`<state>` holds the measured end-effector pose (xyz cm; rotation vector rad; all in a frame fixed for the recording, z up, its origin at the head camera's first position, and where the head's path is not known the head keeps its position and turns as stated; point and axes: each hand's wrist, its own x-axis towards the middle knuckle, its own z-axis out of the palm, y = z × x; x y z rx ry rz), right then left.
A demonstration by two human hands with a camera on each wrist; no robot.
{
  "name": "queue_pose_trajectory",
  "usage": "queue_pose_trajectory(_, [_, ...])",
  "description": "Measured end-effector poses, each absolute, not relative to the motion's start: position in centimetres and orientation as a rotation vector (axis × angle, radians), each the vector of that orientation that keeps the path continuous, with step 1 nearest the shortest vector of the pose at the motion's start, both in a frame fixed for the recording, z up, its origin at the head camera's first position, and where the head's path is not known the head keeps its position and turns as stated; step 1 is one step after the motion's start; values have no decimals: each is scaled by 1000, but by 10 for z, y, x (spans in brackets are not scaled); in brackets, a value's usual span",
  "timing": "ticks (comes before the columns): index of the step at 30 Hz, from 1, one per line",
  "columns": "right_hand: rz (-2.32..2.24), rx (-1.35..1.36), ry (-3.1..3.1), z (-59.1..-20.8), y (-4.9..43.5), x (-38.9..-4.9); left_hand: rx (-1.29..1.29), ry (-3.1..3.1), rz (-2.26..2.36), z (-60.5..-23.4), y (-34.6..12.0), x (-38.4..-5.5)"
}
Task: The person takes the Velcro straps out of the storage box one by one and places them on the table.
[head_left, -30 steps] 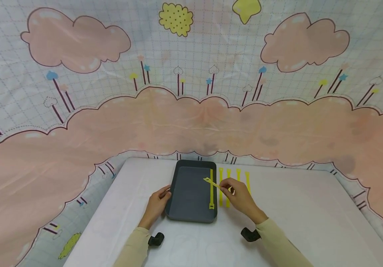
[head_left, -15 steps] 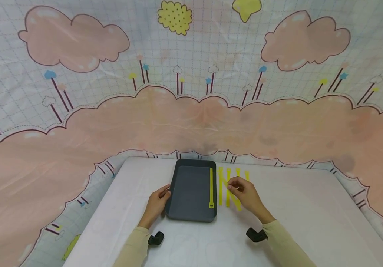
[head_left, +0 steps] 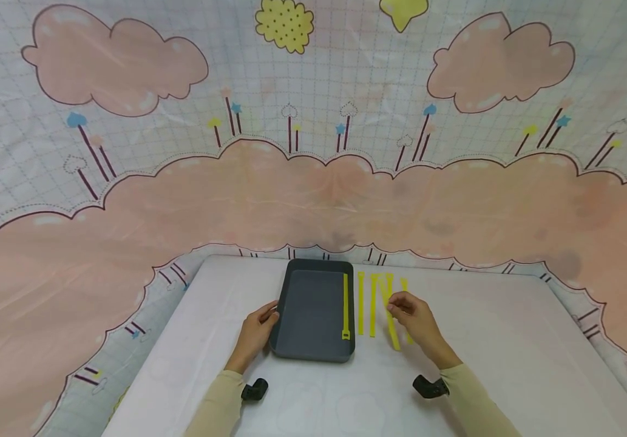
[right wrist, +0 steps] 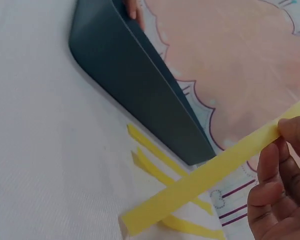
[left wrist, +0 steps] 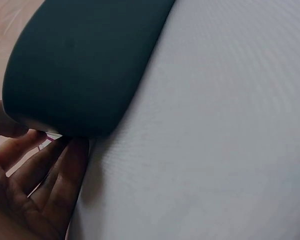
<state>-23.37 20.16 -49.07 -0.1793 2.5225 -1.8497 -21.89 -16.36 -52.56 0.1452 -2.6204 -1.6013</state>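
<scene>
My right hand (head_left: 416, 318) pinches a yellow strap (right wrist: 205, 175) between thumb and fingers, and the strap slants through the air above the table. Below it lie more yellow straps (head_left: 360, 303), roughly parallel, to the right of a dark grey tray (head_left: 313, 315). Inside that tray, along its right side, lies one yellow strap (head_left: 346, 306) with its slotted head toward me. At the tray's left edge my left hand (head_left: 257, 332) holds the rim. The left wrist view shows its fingers (left wrist: 72, 170) against the tray's underside and edge.
The white table (head_left: 313, 400) carries the tray and straps. Behind it hangs a patterned cloth (head_left: 335, 212) with clouds and stars. A black wrist camera sits at each wrist, the right one (head_left: 430, 386) near the table surface.
My right hand has carried its yellow strap from over the tray's right side to the right, above the straps on the table. The strap now hangs more upright. The left hand and tray have stayed put.
</scene>
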Motion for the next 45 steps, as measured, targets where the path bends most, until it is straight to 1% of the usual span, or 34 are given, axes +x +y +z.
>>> queue_pose_trajectory(3, [-1873,-37,2450,-491,205,-235,140,-2627,-1593,-524,-163,-219])
queue_pose_trajectory(7, [-1900,43,2376,-492,212,-236,134,-2631,-1591,-525,-163,-219])
queue_pose_trajectory(32, [-2069,132,2278,-484,254,-243,140,-2630,-1612,-527,-165,-219])
queue_pose_trajectory(39, [-2058,163,2273,-490,267,-249,147,-2629,-1619,-526,-164,-219])
queue_pose_trajectory(45, [-2008,249,2232,-496,275,-255,141,-2637,-1609,-527,-165,-219])
